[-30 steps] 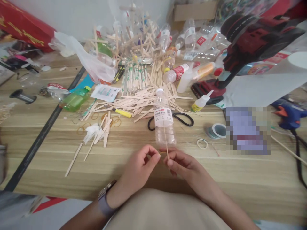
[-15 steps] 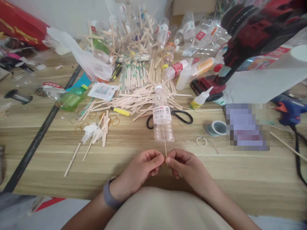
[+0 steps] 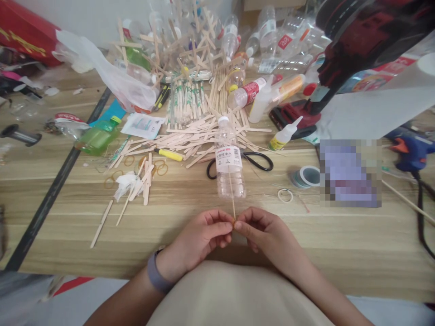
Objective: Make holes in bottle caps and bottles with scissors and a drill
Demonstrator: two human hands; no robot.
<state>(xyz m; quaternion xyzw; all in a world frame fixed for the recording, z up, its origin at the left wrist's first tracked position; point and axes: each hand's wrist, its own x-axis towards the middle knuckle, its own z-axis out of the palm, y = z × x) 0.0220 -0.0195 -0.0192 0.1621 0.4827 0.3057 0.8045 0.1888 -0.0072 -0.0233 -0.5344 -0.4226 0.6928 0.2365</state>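
Observation:
My left hand [image 3: 211, 230] and my right hand [image 3: 260, 228] meet in front of my body, fingertips closed in a pinch. Between them they grip the near end of a thin bamboo stick [image 3: 232, 194], which points away from me. At that same end a bit of orange rubber band [image 3: 234, 222] shows between the fingertips; most of it is hidden. Just beyond lies a clear plastic water bottle [image 3: 228, 158] with a white cap and label; the stick's far part overlaps it. Black-handled scissors [image 3: 261, 161] lie partly behind the bottle.
Craft sticks [image 3: 193, 136] are heaped behind the bottle. Loose rubber bands [image 3: 161, 167] and more sticks lie left. On the right are a glue bottle [image 3: 285, 133], a spool [image 3: 306, 176], a blurred-out rectangle, a glue gun [image 3: 411, 149] and a red-black power tool [image 3: 356, 50].
The rubber band loop that hung below my fingertips has drawn in to a small bit at the stick's end. My hands stay nearly in place; the view has shifted slightly.

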